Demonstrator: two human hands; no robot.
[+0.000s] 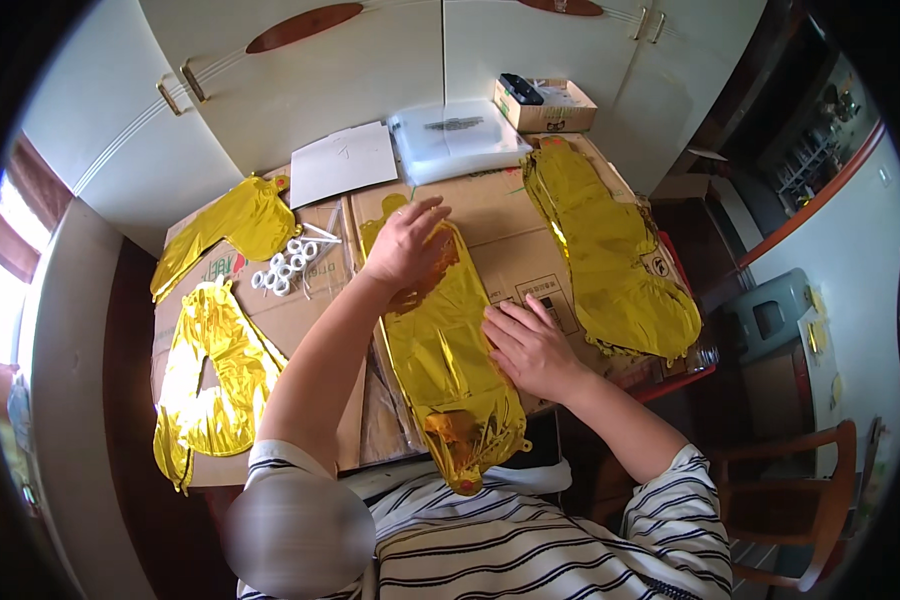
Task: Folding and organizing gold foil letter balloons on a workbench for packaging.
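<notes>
A flat gold foil balloon [435, 345] lies lengthwise in front of me, its near end reaching the table edge by my striped shirt. My left hand [408, 245] rests on its far part, fingers apart and slightly bent, holding nothing that I can see. On the balloon's right edge my right hand [535, 345] lies flat with fingers stretched out. To the right is a stack of flat gold foil balloons [615, 260]. At the left lie a gold balloon with a hole in its middle [215, 375] and a bent gold balloon [225, 225].
Cardboard [490, 225] covers the table. Several small white ribbon rolls [285, 265] and white straws [320, 238] sit at the left. Along the back are a white sheet [342, 165], a stack of clear plastic bags [455, 145] and a small box [560, 112]. A wooden chair [830, 490] stands at right.
</notes>
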